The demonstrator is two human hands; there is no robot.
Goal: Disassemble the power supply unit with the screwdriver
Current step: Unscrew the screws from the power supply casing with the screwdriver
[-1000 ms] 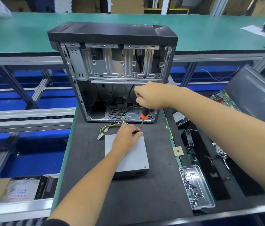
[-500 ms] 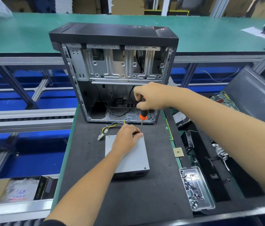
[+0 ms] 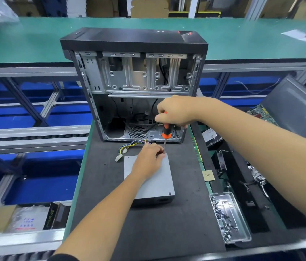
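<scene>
The power supply unit (image 3: 149,182) lies closed on the mat, near-right screw in (little done), right hand (image 3: 176,111) gripping the screwdriver (image 3: 166,132) at the far-right corner, left hand (image 3: 148,159) pinching its shaft.

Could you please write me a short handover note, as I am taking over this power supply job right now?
Right hand grips the screwdriver, upright, tip at the far right corner of the power supply unit.
Left hand rests on the unit there, fingers at the shaft.
Unit lies on the black mat, out of the open case; cover still on, one near-corner screw visible.
Left: remove screws, lift cover.
</scene>
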